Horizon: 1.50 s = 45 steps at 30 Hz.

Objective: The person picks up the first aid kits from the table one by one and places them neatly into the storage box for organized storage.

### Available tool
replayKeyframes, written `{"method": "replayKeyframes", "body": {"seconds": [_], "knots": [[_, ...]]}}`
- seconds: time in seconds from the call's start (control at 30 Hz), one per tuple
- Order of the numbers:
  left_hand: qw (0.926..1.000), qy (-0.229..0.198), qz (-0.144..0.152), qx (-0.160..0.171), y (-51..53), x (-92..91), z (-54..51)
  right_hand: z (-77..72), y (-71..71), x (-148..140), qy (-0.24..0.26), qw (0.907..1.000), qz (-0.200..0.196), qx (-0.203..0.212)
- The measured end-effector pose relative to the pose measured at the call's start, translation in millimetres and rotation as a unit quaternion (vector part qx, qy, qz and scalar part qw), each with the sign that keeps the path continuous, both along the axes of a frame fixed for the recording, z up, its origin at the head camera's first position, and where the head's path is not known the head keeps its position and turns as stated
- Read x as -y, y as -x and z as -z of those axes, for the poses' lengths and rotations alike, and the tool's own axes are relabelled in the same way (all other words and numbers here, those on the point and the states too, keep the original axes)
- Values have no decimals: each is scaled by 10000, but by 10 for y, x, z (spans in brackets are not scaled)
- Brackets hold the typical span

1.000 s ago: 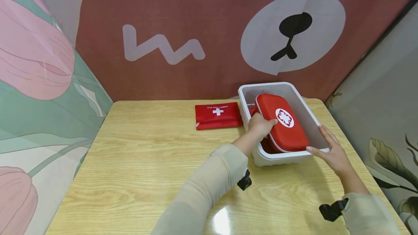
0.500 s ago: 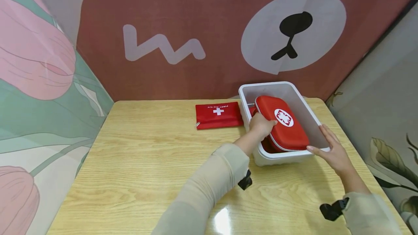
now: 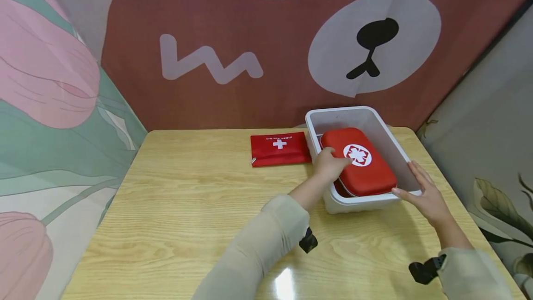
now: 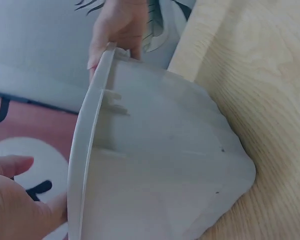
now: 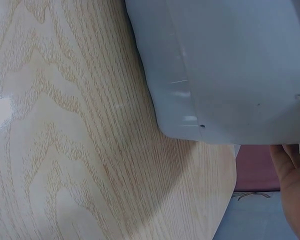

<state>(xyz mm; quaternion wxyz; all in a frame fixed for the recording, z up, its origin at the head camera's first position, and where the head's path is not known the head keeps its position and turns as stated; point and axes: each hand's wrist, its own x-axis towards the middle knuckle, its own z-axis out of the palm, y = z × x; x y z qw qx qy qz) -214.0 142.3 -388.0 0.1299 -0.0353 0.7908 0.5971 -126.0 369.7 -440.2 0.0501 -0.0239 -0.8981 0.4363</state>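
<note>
A white plastic storage box (image 3: 354, 205) stands near the back right of the table. Inside it lies a red hard-shell first aid case (image 3: 368, 177), its white round emblem facing up. Thumb and index finger of my left hand (image 3: 329, 166) rest on the top of the case at its left edge; the other fingers are hidden. My right hand (image 3: 429, 200) grips the box at its near right corner, thumb at the front rim and fingers along the right side. Whatever lies under the case is mostly hidden.
Left of the box, a flat red first aid pouch (image 3: 280, 152) with a white cross lies on the wooden table (image 3: 187, 207). A printed bear curtain (image 3: 208, 101) hangs right behind the table's back edge, and another printed wall (image 3: 483, 119) flanks the right side.
The red case has settled lower and flatter, its left side dropping into the box. My left hand has eased its hold and shifted slightly left. The right hand keeps its place.
</note>
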Motion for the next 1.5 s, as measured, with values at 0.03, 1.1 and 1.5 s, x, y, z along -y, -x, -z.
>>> {"method": "replayKeyframes", "body": {"seconds": [0.03,1.1,1.5], "knots": [[9995,-291,-38,94,-2,18,2,1,0,-8,-31,10000,-2,-12],[9334,-3024,-1190,1519,212,733,427,14,-11,-31,-135,9999,-15,48],[9048,-3428,-1871,1699,529,960,1276,14,-2,-19,-41,10000,-53,-26]]}}
